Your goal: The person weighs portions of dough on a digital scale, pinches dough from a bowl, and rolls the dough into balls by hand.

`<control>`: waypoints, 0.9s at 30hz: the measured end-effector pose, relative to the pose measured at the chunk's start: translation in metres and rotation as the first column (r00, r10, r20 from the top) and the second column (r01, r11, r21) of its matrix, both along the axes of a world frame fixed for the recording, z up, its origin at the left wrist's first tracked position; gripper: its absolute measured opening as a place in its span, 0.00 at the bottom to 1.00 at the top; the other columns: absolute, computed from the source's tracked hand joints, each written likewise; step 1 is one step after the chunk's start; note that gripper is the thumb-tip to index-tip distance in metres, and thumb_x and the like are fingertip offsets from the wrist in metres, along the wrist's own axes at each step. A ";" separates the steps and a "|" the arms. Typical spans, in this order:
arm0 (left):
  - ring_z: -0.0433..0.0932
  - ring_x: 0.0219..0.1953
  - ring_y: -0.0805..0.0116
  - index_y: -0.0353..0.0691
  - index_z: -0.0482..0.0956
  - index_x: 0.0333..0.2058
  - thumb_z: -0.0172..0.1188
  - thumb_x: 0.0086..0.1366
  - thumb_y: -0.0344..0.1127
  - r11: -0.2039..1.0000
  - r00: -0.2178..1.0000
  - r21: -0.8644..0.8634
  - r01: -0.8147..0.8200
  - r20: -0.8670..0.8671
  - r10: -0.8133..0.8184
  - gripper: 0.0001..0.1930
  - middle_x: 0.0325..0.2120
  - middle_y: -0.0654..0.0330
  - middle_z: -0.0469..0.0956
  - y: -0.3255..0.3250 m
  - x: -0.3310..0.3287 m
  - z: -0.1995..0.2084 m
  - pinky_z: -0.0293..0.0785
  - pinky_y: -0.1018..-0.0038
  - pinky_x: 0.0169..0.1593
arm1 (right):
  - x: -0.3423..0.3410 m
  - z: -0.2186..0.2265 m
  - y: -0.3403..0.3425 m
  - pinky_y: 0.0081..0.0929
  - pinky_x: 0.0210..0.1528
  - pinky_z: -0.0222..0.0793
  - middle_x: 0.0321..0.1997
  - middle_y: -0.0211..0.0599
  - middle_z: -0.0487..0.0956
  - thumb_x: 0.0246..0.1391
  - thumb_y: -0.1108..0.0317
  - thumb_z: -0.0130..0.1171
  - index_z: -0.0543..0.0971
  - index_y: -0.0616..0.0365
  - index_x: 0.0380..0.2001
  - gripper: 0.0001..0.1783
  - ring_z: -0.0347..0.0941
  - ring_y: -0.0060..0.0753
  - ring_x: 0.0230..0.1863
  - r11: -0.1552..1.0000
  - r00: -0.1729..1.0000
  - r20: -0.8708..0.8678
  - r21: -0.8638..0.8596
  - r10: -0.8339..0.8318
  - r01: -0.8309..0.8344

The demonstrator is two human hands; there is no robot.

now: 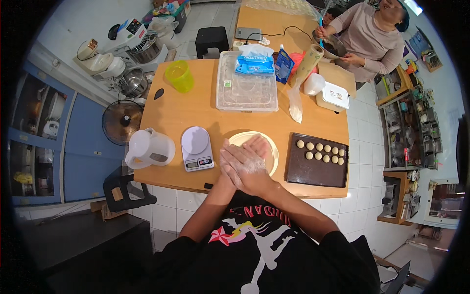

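My left hand point(259, 144) and my right hand point(245, 165) are pressed palm to palm above a round cream-coloured bowl or plate point(275, 153). The right lies on top, its fingers toward the upper left, while the left's fingers stick out beneath toward the upper right. White flour dusts the back of my right hand. Whatever lies between the palms is hidden. To the right, a dark baking tray point(313, 172) carries several small pale dough balls point(319, 147) in two rows at its far side. A white kitchen scale point(197, 147) stands left of my hands.
A white pitcher point(155, 148) and a yellow-green cup point(179, 77) stand at left. Farther back are a lidded plastic box point(247, 93) bearing a tissue pack point(254, 63), a blue pouch point(284, 66), a plastic roll point(307, 63) and a white tub point(334, 97). Another person point(369, 41) holds a bowl.
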State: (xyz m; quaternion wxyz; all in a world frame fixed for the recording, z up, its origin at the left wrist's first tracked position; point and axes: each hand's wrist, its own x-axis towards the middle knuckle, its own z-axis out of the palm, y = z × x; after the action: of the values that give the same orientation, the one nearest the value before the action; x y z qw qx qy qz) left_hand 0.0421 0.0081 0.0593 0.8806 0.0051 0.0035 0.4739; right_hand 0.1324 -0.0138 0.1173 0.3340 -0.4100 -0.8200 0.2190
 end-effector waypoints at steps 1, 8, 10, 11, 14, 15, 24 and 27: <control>0.55 0.67 0.51 0.37 0.53 0.65 0.31 0.66 0.66 0.995 1.000 -0.096 -0.006 -0.022 0.004 0.41 0.65 0.48 0.55 0.004 -0.004 0.022 0.47 0.56 0.69 | 0.006 -0.003 0.003 0.55 0.65 0.51 0.55 0.44 0.74 0.53 0.62 0.56 0.76 0.57 0.49 0.21 0.69 0.47 0.59 1.000 1.000 0.000 -0.004 -0.022 0.022; 0.53 0.68 0.51 0.38 0.46 0.67 0.29 0.68 0.65 0.991 0.997 0.120 0.055 -0.065 -0.048 0.41 0.66 0.49 0.54 -0.013 0.009 0.007 0.47 0.56 0.69 | 0.018 0.015 0.012 0.55 0.64 0.52 0.51 0.46 0.75 0.52 0.59 0.57 0.77 0.57 0.49 0.22 0.66 0.49 0.60 0.988 0.974 0.190 0.120 -0.123 0.101; 0.51 0.69 0.53 0.38 0.46 0.67 0.31 0.68 0.64 0.973 0.863 0.227 0.038 -0.498 0.083 0.40 0.66 0.49 0.53 -0.014 -0.002 0.013 0.46 0.55 0.69 | 0.018 0.022 0.005 0.55 0.64 0.52 0.52 0.47 0.75 0.53 0.60 0.56 0.77 0.57 0.48 0.21 0.66 0.49 0.61 1.000 0.994 0.113 0.017 -0.002 0.000; 0.51 0.69 0.54 0.37 0.45 0.67 0.30 0.68 0.64 0.992 0.956 0.128 0.005 -0.291 0.033 0.40 0.66 0.49 0.53 -0.008 -0.008 0.012 0.46 0.55 0.69 | 0.018 0.025 0.004 0.56 0.64 0.52 0.52 0.47 0.75 0.53 0.60 0.56 0.77 0.57 0.48 0.21 0.65 0.49 0.61 0.998 0.996 0.071 -0.030 0.055 -0.053; 0.49 0.69 0.56 0.35 0.45 0.67 0.28 0.67 0.67 0.994 0.998 -0.087 0.069 0.002 -0.069 0.44 0.67 0.49 0.51 -0.013 -0.009 0.027 0.46 0.55 0.69 | 0.016 0.021 0.009 0.54 0.63 0.54 0.52 0.47 0.75 0.53 0.61 0.56 0.76 0.57 0.49 0.21 0.66 0.49 0.60 0.999 0.991 0.126 -0.015 0.054 -0.052; 0.50 0.69 0.56 0.35 0.45 0.67 0.28 0.66 0.69 0.999 0.974 0.032 0.009 0.227 -0.016 0.45 0.67 0.50 0.51 -0.022 0.007 0.022 0.46 0.55 0.69 | 0.012 0.018 0.012 0.52 0.62 0.57 0.52 0.47 0.75 0.53 0.61 0.57 0.75 0.57 0.51 0.22 0.67 0.49 0.58 0.999 0.975 0.222 0.052 -0.010 -0.002; 0.54 0.67 0.49 0.40 0.52 0.66 0.32 0.64 0.71 0.995 0.990 -0.078 0.064 -0.119 -0.073 0.45 0.64 0.46 0.56 -0.007 -0.018 0.041 0.47 0.54 0.69 | 0.033 0.000 0.006 0.50 0.64 0.53 0.58 0.50 0.70 0.53 0.61 0.56 0.75 0.57 0.50 0.22 0.63 0.55 0.61 0.990 0.971 0.237 0.142 -0.026 -0.008; 0.54 0.67 0.46 0.38 0.53 0.66 0.32 0.64 0.71 0.995 0.998 -0.075 0.060 0.001 -0.060 0.45 0.64 0.44 0.57 -0.024 0.000 0.032 0.49 0.53 0.68 | 0.020 0.007 0.008 0.54 0.65 0.51 0.58 0.50 0.70 0.51 0.63 0.55 0.75 0.56 0.51 0.22 0.63 0.55 0.62 0.990 0.964 0.236 0.091 -0.125 0.107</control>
State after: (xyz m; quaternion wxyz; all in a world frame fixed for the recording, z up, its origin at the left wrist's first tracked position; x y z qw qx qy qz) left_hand 0.0420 -0.0161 0.0912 0.8941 -0.0273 0.0218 0.4465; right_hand 0.1522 -0.0053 0.1245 0.2597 -0.4677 -0.8369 0.1156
